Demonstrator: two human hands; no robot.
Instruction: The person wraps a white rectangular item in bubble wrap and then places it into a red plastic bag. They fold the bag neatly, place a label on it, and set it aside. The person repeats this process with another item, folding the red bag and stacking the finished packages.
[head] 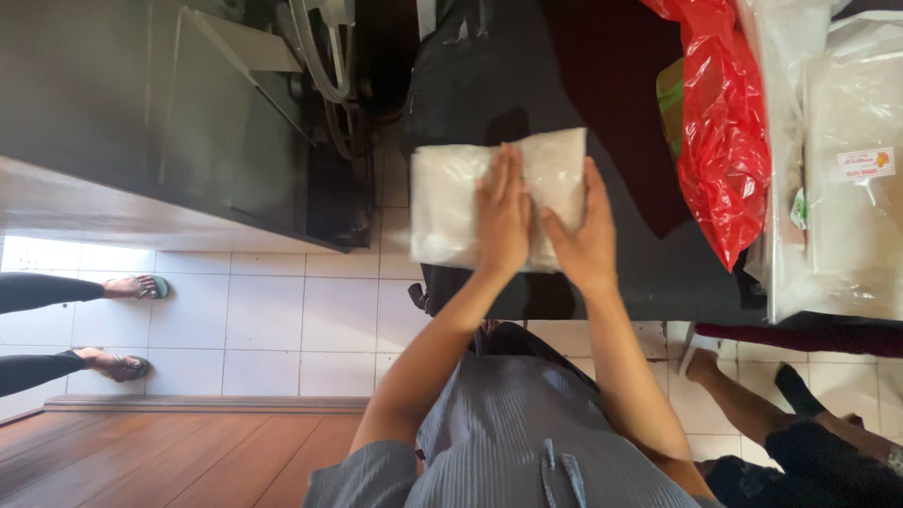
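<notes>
Both the left hand (501, 214) and right hand (585, 235) press open-fingered, gripping nothing, on the white packet (450, 202), whose unsupported nine-o'clock end overhangs the black surface (649, 273) and could sag or slide off.

Your shirt (513, 433) is grey-blue with fine vertical ribbing or pinstripes running down the front. The short sleeve (362, 475) on your left arm ends above the elbow with a plain folded hem. A placket with two narrow tabs sits near the lower centre of the shirt. Both forearms are bare. Your left hand (501, 214) and right hand (585, 240) carry no rings, watch or gloves that show.
</notes>
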